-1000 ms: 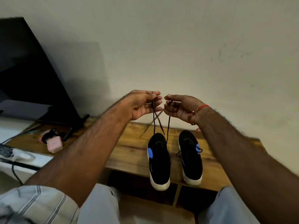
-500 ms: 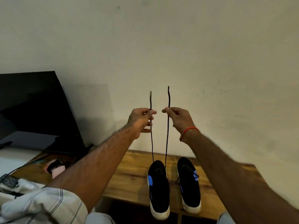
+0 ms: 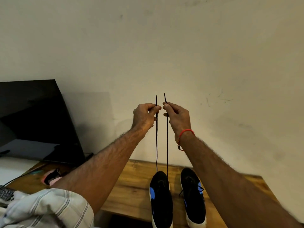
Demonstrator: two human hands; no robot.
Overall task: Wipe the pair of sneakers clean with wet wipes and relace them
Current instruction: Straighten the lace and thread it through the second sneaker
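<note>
Your left hand (image 3: 144, 116) and right hand (image 3: 176, 116) each pinch one end of the black lace (image 3: 156, 142), tips poking just above your fingers. Below your grip it hangs taut to the left sneaker (image 3: 162, 199) on the bench (image 3: 131, 186). It's light, limp and thin, so hold near the stiff tips for threading.

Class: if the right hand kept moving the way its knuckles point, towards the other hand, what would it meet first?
Probably the left hand, facing the right hand; depth is uncertain.

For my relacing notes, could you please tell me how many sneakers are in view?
2: one black, white-soled sneaker under the raised lace ends, the other black sneaker beside it on the right, both on the wooden table.
</note>
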